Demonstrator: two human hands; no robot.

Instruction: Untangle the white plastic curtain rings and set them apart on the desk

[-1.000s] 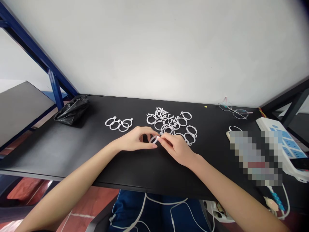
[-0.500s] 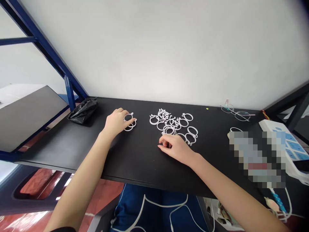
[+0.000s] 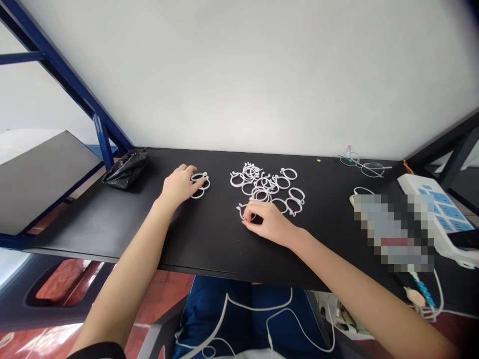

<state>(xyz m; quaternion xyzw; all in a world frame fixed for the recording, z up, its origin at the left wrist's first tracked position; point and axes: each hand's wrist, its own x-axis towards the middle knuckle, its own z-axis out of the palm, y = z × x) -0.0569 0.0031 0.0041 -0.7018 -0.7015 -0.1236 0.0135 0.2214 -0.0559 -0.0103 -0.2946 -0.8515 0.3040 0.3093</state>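
Note:
On the black table [image 3: 209, 244] lies a heap of several white plastic rings [image 3: 271, 187]. My right hand [image 3: 267, 219] rests at the heap's near edge, fingers pinched on one white ring [image 3: 245, 212] that lies on the table. My left hand [image 3: 179, 184] is stretched out to the left, its fingertips resting on a small separate group of white rings [image 3: 200, 183]. Its fingers look loosely spread.
A crumpled black plastic bag [image 3: 125, 169] lies at the far left of the table. Eyeglasses [image 3: 361, 167] sit at the back right. A white and blue power strip [image 3: 436, 214] and cables lie on the right. A blue metal frame [image 3: 101, 134] stands behind left.
A second ago both hands held one ring together at the centre. My left hand carried it left to the small group. My right hand has since pinched a new ring from the heap.

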